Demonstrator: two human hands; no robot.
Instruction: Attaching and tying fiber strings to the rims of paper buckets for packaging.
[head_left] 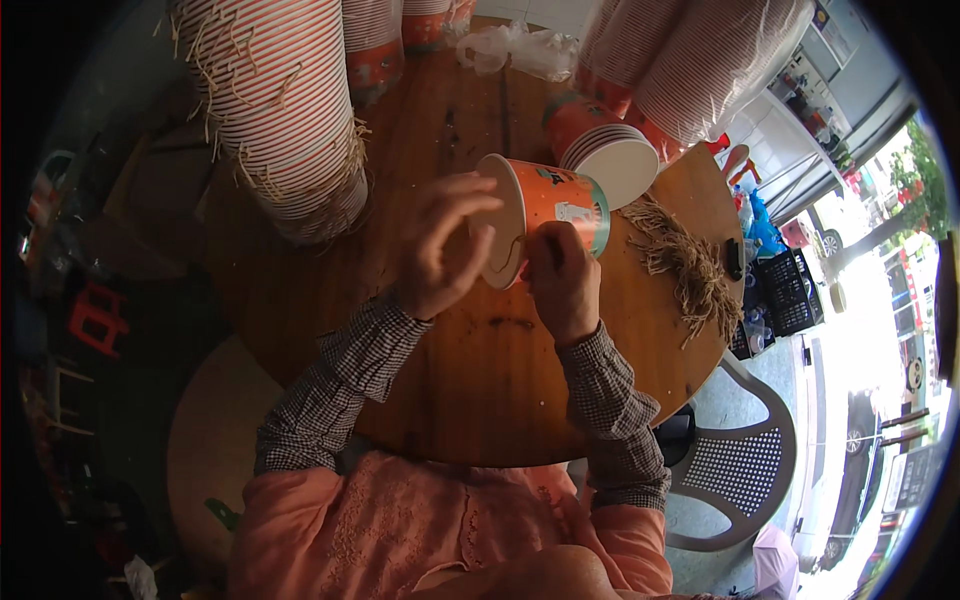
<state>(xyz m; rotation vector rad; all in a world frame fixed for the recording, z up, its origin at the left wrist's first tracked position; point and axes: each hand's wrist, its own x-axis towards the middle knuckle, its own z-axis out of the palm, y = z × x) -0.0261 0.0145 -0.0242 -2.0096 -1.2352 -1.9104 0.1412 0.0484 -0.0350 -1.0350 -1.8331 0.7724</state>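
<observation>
An orange paper cup (545,187) with a green band lies on its side on the table in front of me, its white mouth toward the left. My right hand (562,285) is closed at the cup's near side by the rim, pinching a short strand of twine (508,262) that curves across the mouth. Beside the rim, my left hand (445,245) is open, its fingers apart and curved; nothing shows in it. A loose bundle of twine strands (695,265) lies to the right of the cup.
A tall leaning stack of paper cups (285,110) with twine strands hanging off stands at the left. Behind my cup lies a short cup stack (615,165). Plastic-wrapped cup stacks (700,70) stand at the back of the round wooden table (450,400). A grey chair (735,465) is at the right.
</observation>
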